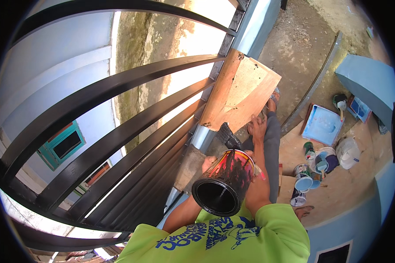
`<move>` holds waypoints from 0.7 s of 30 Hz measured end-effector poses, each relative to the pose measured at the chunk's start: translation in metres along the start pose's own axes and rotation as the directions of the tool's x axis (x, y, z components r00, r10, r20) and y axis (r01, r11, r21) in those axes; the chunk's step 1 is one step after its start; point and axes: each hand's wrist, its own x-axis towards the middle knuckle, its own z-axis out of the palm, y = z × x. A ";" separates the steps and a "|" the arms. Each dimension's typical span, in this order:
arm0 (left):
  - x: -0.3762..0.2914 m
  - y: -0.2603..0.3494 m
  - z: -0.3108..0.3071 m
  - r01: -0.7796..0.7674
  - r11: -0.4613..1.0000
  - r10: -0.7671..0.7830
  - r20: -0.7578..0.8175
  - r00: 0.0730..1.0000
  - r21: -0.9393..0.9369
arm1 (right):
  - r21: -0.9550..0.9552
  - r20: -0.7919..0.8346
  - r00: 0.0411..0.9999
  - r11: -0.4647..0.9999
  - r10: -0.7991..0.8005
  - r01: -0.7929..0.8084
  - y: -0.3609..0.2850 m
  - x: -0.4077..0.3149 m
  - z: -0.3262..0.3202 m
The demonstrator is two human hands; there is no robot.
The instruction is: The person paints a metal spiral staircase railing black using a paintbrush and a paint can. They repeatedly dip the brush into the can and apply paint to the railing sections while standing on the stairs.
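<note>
My left hand [209, 162] grips a paint can [232, 169] with black drips down its red and yellow side; its dark mouth faces me. Fingers also show at the can's right side. A paintbrush [229, 136] with black-coated bristles sticks out past the can's far end, its handle mostly hidden behind the can. My right hand [258, 126] holds the near right edge of a thin wooden board [247, 92] spotted with black. The board lies over the light-blue ledge [255, 24] along the foot of a black metal railing [118, 88].
On the right floor are a blue-stained paint tray [322, 125], a brush [341, 105], several paint cans [303, 180] and a whitish plastic container [348, 153]. A curved metal strip [312, 85] lies beyond. A bare foot [304, 212] shows near the blue wall [345, 223].
</note>
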 end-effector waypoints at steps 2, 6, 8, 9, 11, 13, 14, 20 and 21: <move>0.008 0.000 0.016 -0.001 1.000 0.000 -0.037 0.999 -0.029 | 0.010 0.046 0.998 0.999 -0.052 0.051 -0.028 0.010 0.009; 0.031 0.004 0.035 -0.028 0.997 0.024 -0.059 0.998 -0.067 | 0.079 0.200 0.974 0.992 -0.109 0.095 -0.056 0.043 0.007; 0.040 0.002 0.036 -0.029 0.998 0.036 -0.145 0.989 0.051 | 0.085 0.230 0.969 0.994 -0.090 0.072 -0.066 0.040 0.012; 0.044 0.004 0.042 -0.014 0.994 0.035 -0.188 0.982 0.112 | 0.095 0.232 0.966 0.991 -0.111 0.091 -0.065 0.044 0.013; 0.050 0.006 0.061 -0.065 0.998 0.068 -0.312 0.948 0.020 | 0.108 0.224 0.963 0.986 -0.148 0.126 -0.056 0.043 0.018; 0.055 0.012 0.062 -0.081 0.996 0.088 -0.235 0.968 0.040 | 0.100 0.220 0.967 0.989 -0.130 0.110 -0.051 0.042 0.019; 0.056 0.012 0.062 -0.091 0.995 0.097 -0.204 0.974 0.039 | 0.086 0.209 0.973 0.993 -0.095 0.079 -0.049 0.040 0.018; 0.062 0.015 0.069 -0.130 0.991 0.132 -0.148 0.980 0.027 | 0.035 0.140 0.976 0.985 0.164 -0.171 -0.038 0.048 0.018; 0.064 0.019 0.071 -0.120 0.992 0.123 -0.145 0.982 0.028 | 0.047 0.127 0.980 0.986 0.150 -0.157 -0.033 0.051 0.019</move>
